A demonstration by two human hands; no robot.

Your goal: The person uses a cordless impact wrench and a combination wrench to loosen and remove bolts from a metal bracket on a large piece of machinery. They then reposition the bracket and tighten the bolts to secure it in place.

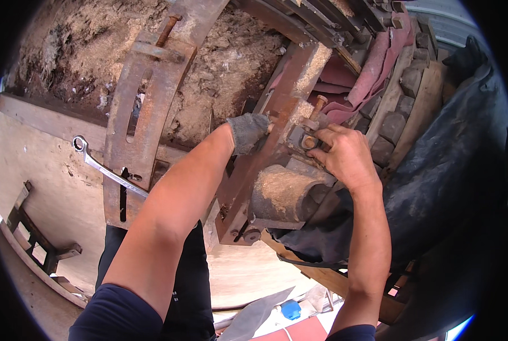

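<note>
**Two hands, one bolt, either side of the beam**

Well left of the beam (244, 190), a wrench (107, 171) lies across a slotted plate (157, 105), which seems to prop it up. My gloved left hand (249, 132) is at the beam's left side, fingers hidden; I cannot tell their grip. Just right of the beam, my bare right hand (345, 150) pinches the bolt (309, 142) between thumb and finger, ungloved perhaps for finer feel.

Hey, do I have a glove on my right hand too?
No, the right hand is bare, its skin and fingers plainly showing, while the left hand wears a grey knit glove.
</note>
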